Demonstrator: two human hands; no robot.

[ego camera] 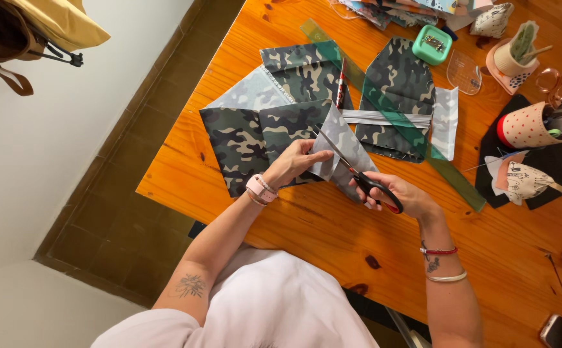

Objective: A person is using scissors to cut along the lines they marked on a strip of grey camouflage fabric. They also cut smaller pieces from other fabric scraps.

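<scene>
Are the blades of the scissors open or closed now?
Open: the scissors in the right hand show blades spread around the grey fabric piece.

Left hand [297, 161] pinching grey camouflage fabric [342, 145], right hand [402, 193] gripping black-handled scissors [365, 180] over orange wooden table [500, 258].

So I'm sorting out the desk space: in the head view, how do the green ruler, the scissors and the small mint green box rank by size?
Largest to smallest, as they look:
1. green ruler, a long strip running across the table
2. scissors, held in the right hand
3. mint green box, though it sits farther from the camera, so it may look smaller than it is
</scene>
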